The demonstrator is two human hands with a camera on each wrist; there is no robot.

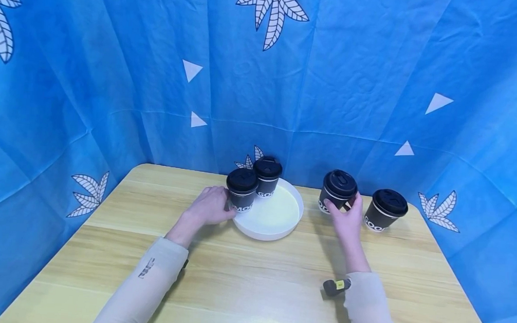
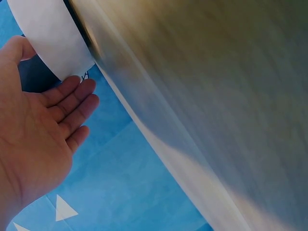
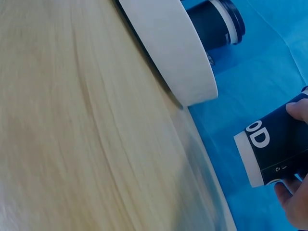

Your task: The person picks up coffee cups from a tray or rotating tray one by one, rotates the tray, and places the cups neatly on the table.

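The right hand (image 1: 349, 214) grips a cup (image 1: 339, 185), thumb on the near side and fingers round the other, so the hand is parted only by the cup's width; the cup tilts, and in the right wrist view blue cloth (image 3: 284, 48) shows between its white base and the table (image 3: 72, 120), so it is off the surface. Just right of this grip a spare cup (image 1: 385, 209) stands on the table, apart from the held one. Left of the grip, across a stretch of bare wood, lies the white tray (image 1: 282, 216), roughly midway between the hands. The left hand (image 1: 210, 205) is at the tray's left edge, its thumb and loosely bent fingers parted on either side of the front cup (image 1: 242, 192); whether they squeeze it or merely touch it, I cannot tell. That cup is upright, right beside the left hand. Beyond it and a little to the right, the back cup (image 1: 267, 174) stands upright on the tray, near the front cup. All four cups wear black lids. Below the right grip, at the sleeve (image 1: 369, 304), sits a small black device (image 1: 334, 287) with a yellow mark.
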